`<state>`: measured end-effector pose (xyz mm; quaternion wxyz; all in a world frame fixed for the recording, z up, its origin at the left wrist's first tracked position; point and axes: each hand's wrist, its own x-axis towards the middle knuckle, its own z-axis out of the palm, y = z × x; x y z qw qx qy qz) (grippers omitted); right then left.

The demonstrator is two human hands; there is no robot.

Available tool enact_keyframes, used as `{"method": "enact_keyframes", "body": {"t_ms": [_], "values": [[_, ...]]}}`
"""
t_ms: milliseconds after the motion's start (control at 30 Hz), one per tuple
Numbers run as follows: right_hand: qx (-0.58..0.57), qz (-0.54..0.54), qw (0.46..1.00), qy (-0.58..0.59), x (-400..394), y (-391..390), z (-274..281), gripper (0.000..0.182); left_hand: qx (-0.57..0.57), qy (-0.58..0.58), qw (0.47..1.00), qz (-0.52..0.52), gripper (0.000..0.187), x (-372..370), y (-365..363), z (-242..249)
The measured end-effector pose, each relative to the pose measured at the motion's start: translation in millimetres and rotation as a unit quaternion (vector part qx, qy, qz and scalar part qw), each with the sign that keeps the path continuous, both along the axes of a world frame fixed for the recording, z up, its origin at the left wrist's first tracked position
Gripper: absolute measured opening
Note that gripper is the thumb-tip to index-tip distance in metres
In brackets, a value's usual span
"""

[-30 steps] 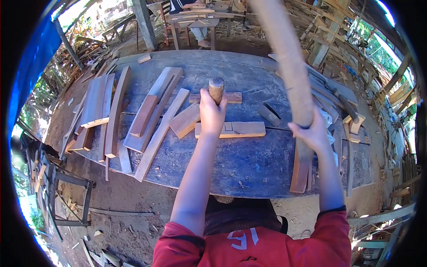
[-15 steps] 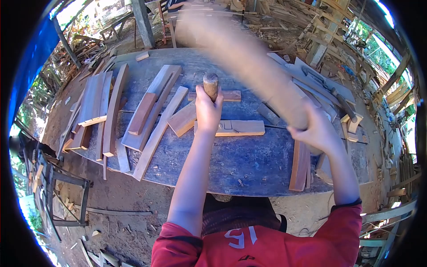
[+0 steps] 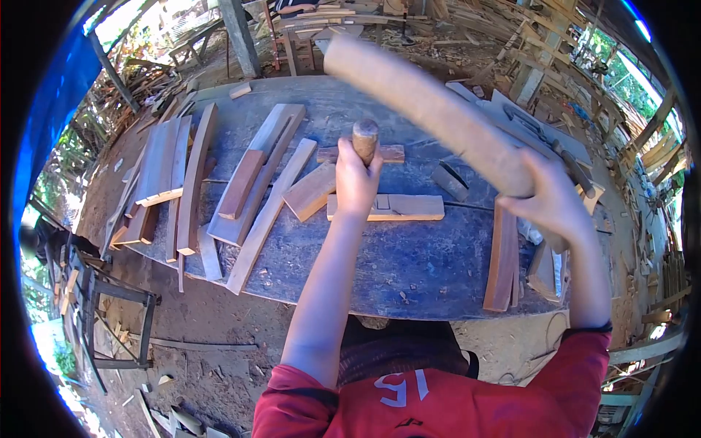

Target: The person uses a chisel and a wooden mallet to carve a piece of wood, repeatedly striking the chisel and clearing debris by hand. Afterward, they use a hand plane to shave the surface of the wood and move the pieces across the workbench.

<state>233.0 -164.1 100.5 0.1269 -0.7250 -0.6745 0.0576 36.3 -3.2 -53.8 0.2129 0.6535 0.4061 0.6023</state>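
Observation:
My left hand [image 3: 355, 181] is wrapped round the upright wooden handle of a chisel [image 3: 366, 134]; its blade is hidden behind the hand. Below that fist lies a light wood block [image 3: 412, 207] with a small rectangle marked on its face. A tilted wood block [image 3: 309, 192] rests just left of it, and a darker wood strip [image 3: 392, 155] lies behind. On the right, my right hand [image 3: 549, 193] grips one end of a thick round wooden mallet [image 3: 431, 109]. The mallet is raised, its far end slanting up and left beyond the chisel.
A blue worn table [image 3: 409, 277] bears everything. At left lie long wood pieces [image 3: 255, 175] and a stack of boards [image 3: 162, 160]. Near the right front stand wood pieces [image 3: 502, 255]. A handsaw [image 3: 573, 168] lies at the right. A post [image 3: 239, 36] rises behind.
The mallet is less blurred now, and its far end has come slightly right and down. My left hand still holds the chisel over the blocks. The whole view has shifted a little.

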Motion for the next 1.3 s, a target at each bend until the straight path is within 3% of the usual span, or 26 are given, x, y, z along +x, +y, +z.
{"method": "enact_keyframes", "body": {"t_ms": [33, 67, 133, 167, 200, 233, 267, 333, 433, 467, 533, 600, 633, 667, 733, 833, 867, 933, 1000, 1067, 1133, 1200, 1233, 1300], "values": [[0.129, 0.053, 0.986, 0.087, 8.2, -0.1, -10.0, 0.064, -0.002, 0.004, 1.000, 0.003, 0.033, 1.5, -0.4, 0.9], [0.126, 0.053, 0.987, 0.088, 6.3, 0.6, -17.2, 0.064, -0.005, 0.004, 1.000, 0.003, 0.033, 1.6, 0.9, -0.3], [0.304, -0.014, 0.920, 0.245, -6.3, 3.2, -23.7, 0.065, -0.003, 0.001, 1.000, -0.011, 0.032, 4.5, 3.2, -1.1], [0.322, -0.005, 0.921, 0.217, 0.2, 6.0, -36.6, 0.066, -0.005, 0.001, 1.000, -0.012, 0.032, 5.2, 2.3, -0.5], [0.322, -0.006, 0.922, 0.217, -0.7, 4.6, -35.8, 0.066, 0.001, 0.015, 1.000, -0.018, 0.033, 4.9, 0.7, 1.3], [0.178, 0.019, 0.980, 0.086, -3.2, 3.8, -33.4, 0.066, 0.007, 0.029, 0.999, -0.021, 0.033, 4.3, 0.7, 3.1], [0.028, 0.042, 0.998, -0.047, -4.8, 4.1, -31.5, 0.066, 0.009, 0.029, 0.999, -0.019, 0.033, 4.0, 0.9, 3.3], [0.016, 0.038, 0.999, -0.012, 1.3, 7.5, -26.7, 0.064, 0.009, 0.034, 0.999, -0.007, 0.033, 3.5, 2.6, 3.5], [0.271, 0.056, 0.951, 0.138, 3.4, 15.4, -28.8, 0.048, -0.032, 0.006, 0.999, -0.008, 0.034, -0.2, 6.2, 4.4], [0.269, 0.060, 0.951, 0.138, -4.0, 17.9, -31.4, 0.048, -0.033, 0.004, 0.999, -0.005, 0.034, -0.9, 7.6, 3.4], [0.282, -0.046, 0.874, 0.394, -20.6, 18.7, -38.0, 0.043, -0.019, -0.011, 1.000, -0.003, 0.034, -3.9, 9.0, 1.2], [0.271, -0.035, 0.881, 0.387, -15.7, 17.2, -50.9, 0.041, -0.018, -0.005, 1.000, 0.003, 0.035, -3.6, 5.8, 3.0], [0.161, 0.023, 0.967, 0.197, -14.3, 15.3, -43.9, 0.041, -0.017, -0.001, 1.000, 0.007, 0.035, -3.4, 5.4, 4.3], [0.042, 0.080, 0.996, -0.006, -10.7, 14.5, -40.2, 0.041, -0.017, -0.002, 1.000, 0.012, 0.035, -4.2, 6.2, 3.1], [0.057, 0.080, 0.995, 0.008, 0.9, 17.2, -37.1, 0.046, -0.019, -0.017, 1.000, 0.003, 0.035, -6.1, 8.0, 1.9], [0.173, 0.022, 0.974, 0.143, -1.6, 16.3, -17.6, 0.062, -0.024, -0.010, 1.000, -0.005, 0.034, -6.9, 6.8, 3.4], [0.172, 0.021, 0.975, 0.141, -4.2, 17.9, -24.1, 0.062, -0.032, -0.006, 0.999, -0.011, 0.034, -5.7, 6.3, 3.9], [0.293, -0.003, 0.936, 0.197, -12.3, 21.6, -41.3, 0.063, -0.020, 0.001, 1.000, -0.014, 0.034, -1.7, 7.3, 0.6], [0.256, 0.016, 0.956, 0.144, -17.7, 14.6, -32.9, 0.062, -0.009, 0.011, 1.000, -0.014, 0.034, 0.4, 6.4, -1.4], [0.028, 0.030, 0.999, -0.032, -16.7, 10.1, -25.2, 0.061, 0.001, 0.001, 1.000, -0.023, 0.033, 1.2, 5.5, -1.0], [-0.041, -0.008, 0.999, 0.012, -18.1, 11.8, -1.7, 0.059, -0.011, 0.003, 1.000, -0.028, 0.034, 0.8, 5.6, 0.9], [0.171, 0.047, 0.977, 0.114, -15.7, 8.5, 0.8, 0.062, -0.026, 0.003, 0.999, -0.038, 0.034, 3.6, 4.0, 0.1], [0.249, 0.022, 0.954, 0.164, -18.9, 8.9, -6.2, 0.062, -0.011, 0.009, 0.999, -0.031, 0.034, 5.5, 3.9, -0.2], [0.288, 0.009, 0.934, 0.211, -18.4, 18.3, -33.4, 0.062, 0.003, 0.017, 1.000, -0.024, 0.035, 7.3, 2.4, -2.2]]}}
